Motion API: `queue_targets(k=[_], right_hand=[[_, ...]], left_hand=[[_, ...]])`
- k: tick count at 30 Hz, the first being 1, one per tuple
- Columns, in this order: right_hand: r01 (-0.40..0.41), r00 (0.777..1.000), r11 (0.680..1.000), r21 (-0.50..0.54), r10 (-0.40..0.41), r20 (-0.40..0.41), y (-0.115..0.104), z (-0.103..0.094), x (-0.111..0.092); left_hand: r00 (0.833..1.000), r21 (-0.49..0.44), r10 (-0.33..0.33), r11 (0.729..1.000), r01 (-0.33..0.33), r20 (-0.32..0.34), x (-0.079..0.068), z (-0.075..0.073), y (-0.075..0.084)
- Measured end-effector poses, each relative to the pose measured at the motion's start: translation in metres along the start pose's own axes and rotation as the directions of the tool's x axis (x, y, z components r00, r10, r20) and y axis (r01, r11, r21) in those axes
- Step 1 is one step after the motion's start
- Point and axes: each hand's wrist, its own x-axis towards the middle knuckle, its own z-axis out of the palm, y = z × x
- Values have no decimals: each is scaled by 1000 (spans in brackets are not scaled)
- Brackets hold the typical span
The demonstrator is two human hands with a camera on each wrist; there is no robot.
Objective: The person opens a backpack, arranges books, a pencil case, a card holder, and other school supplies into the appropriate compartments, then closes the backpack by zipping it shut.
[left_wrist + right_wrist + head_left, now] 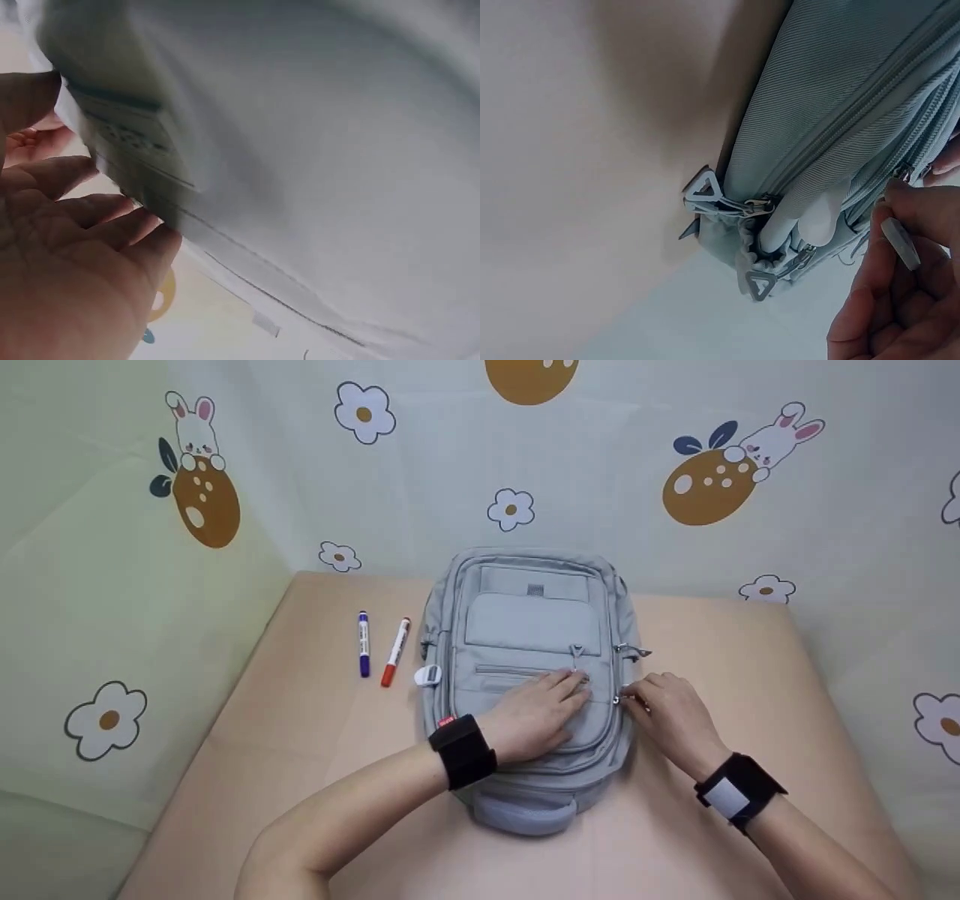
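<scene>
A grey backpack [532,622] lies on its back with the front pockets facing up and its top handle [525,817] toward me. My left hand [536,716] rests on the front panel, fingers fairly straight, fingertips near a small hanging zipper pull. In the left wrist view its fingertips touch the pale fabric. At the bag's right edge my right hand [675,720] pinches a zipper pull [900,242] between thumb and forefinger. Other triangular zipper pulls [761,286] hang along the side in the right wrist view.
Left of the bag lie a blue marker [364,645] and a red marker [395,652]. A white round tag [427,676] sits at the bag's left edge. The table [300,780] has a peach cover, with a patterned cloth [435,472] hanging behind it and at the sides.
</scene>
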Motion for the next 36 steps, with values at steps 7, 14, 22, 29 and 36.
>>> queue_targets(k=[7,14,22,29,36], right_hand=[[30,998,1000,8,-29,-55,3,-1,-2],[23,998,1000,-11,-23,-56,3,-1,-4],[1,1000,1000,-21,-2,-28,-3,-1,-7],[-63,997,997,54,61,53,-20,-8,-16],[-156,981,972,178,131,145,-42,-8,-28]], left_hand=[[996,15,53,999,-53,-66,-25,7,9],[989,49,23,999,-17,-143,-31,13,7],[994,11,-9,1000,10,-105,-28,11,6],[988,-58,-18,998,10,-150,-29,10,4],[983,-66,-14,998,2,-182,-30,9,2]])
